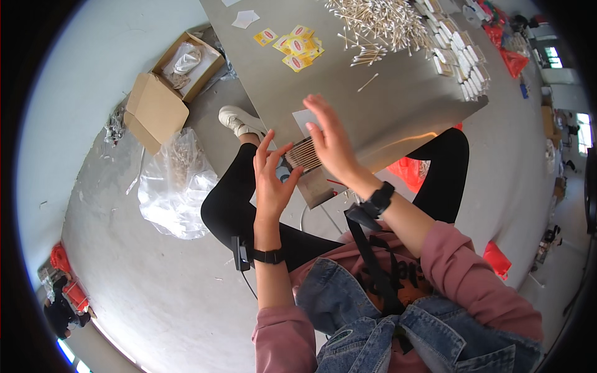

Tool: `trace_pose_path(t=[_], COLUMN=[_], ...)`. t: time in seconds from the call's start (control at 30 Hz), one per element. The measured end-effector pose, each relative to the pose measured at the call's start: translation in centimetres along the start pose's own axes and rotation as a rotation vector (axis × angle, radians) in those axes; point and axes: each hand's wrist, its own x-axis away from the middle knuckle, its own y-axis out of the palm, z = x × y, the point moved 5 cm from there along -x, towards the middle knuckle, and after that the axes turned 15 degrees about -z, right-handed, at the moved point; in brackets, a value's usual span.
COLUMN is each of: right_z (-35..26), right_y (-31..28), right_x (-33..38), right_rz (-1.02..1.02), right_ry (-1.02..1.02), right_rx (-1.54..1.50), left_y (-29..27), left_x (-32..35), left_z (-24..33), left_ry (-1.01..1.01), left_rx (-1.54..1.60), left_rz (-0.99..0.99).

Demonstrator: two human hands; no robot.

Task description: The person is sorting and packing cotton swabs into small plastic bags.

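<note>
Brown, slender sticks lie side by side in a row point(304, 155) near the close corner of the grey table point(398, 84), and from my distant seat I see both bare hands at it. Beside its left end, the left hand point(272, 179) has thumb and fingers parted — whether they pinch the row, I cannot tell. At its right, the right hand point(331, 140) is raised with fingers stretched out, grasping nothing that I can see. Just past the row I make out a white card point(303, 118). Farther up lie one loose swab point(368, 82), yellow printed slips point(301, 46), a heap of cotton swabs point(385, 25) and stacked white bundles point(461, 56).
</note>
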Motion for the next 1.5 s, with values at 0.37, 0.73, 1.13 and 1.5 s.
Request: trace_pose_path(t=[0.37, 0.73, 1.13, 1.5], right_z=[1.6, 0.2, -0.3, -0.2], right_y=[-3.6, -4.0, -3.4, -3.1], right_x=[6.0, 6.4, 5.7, 6.1], right_rz=[-0.395, -0.373, -0.332, -0.387], right_ry=[0.116, 0.004, -0.158, -0.197], right_rx=[-0.151, -0.08, 0.222, 0.27], left_y=[-0.2, -0.3, -0.3, -0.3], left_x=[0.1, -0.1, 0.0, 0.0], left_z=[0.2, 0.4, 0.6, 0.4], left_ry=[0.001, -0.001, -0.015, -0.005], left_rx=[0.046, 0.023, 0.006, 0.013], left_rz=[-0.004, 0.004, 0.01, 0.012])
